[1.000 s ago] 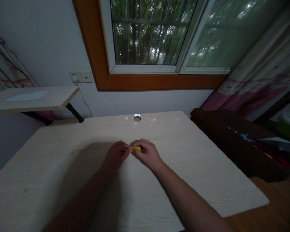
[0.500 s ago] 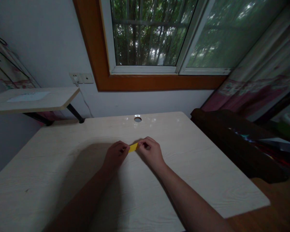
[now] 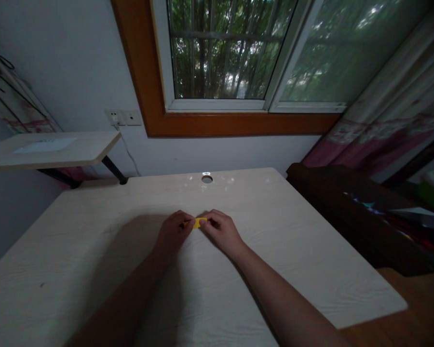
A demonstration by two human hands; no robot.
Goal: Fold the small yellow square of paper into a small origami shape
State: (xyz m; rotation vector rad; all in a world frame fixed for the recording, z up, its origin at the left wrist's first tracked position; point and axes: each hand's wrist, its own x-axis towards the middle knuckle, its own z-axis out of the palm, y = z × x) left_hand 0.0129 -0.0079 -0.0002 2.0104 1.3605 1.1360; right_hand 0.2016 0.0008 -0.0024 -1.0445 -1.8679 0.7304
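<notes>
A small flat yellow strip (image 3: 198, 223), which looks like paper, is held just above or against the pale wooden desk (image 3: 275, 270); I cannot tell which. My left hand (image 3: 174, 231) pinches its left end between thumb and fingertips. At the other end, my right hand (image 3: 222, 229) is closed with its thumb lying on the strip and the fingers curled behind. Only a short yellow piece shows between the two hands, and the fingers hide the rest.
A raised shelf (image 3: 68, 153) on black legs stands at the desk's back left, with a white sheet (image 3: 45, 145) on it. A round cable hole (image 3: 207, 179) lies near the back edge. Dark wooden furniture (image 3: 332, 207) stands beyond the right edge, below a curtain (image 3: 394, 111).
My right hand has moved slightly left and down, closer to my left hand. Less of the yellow strip shows between them. My left hand stays almost in place.
</notes>
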